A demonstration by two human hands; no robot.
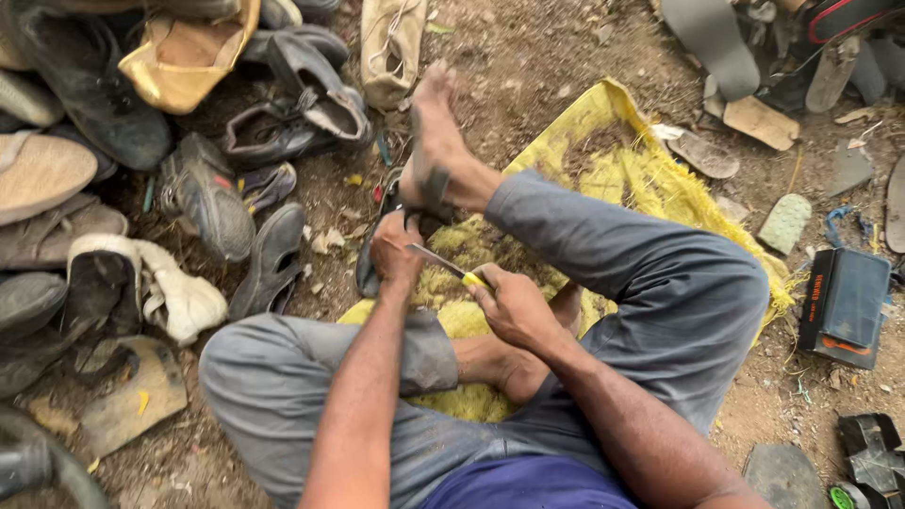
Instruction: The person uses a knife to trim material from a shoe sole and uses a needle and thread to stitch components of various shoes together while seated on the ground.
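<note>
I sit on the ground with my legs folded over a yellow woven sack (622, 170). My right hand (514, 303) grips a knife (443, 264) with a yellow handle, its blade pointing left toward my left hand. My left hand (394, 250) holds a dark worn shoe (377, 240) that lies on the dirt. My bare foot (436, 132) presses down on the far end of that shoe. The blade's tip meets the shoe beside my left fingers.
A pile of old shoes (203, 193) and soles fills the left side, with a tan bag-like piece (184, 52) at the top. A black box (846, 306) lies at the right. Loose soles (712, 38) and scraps lie at the top right.
</note>
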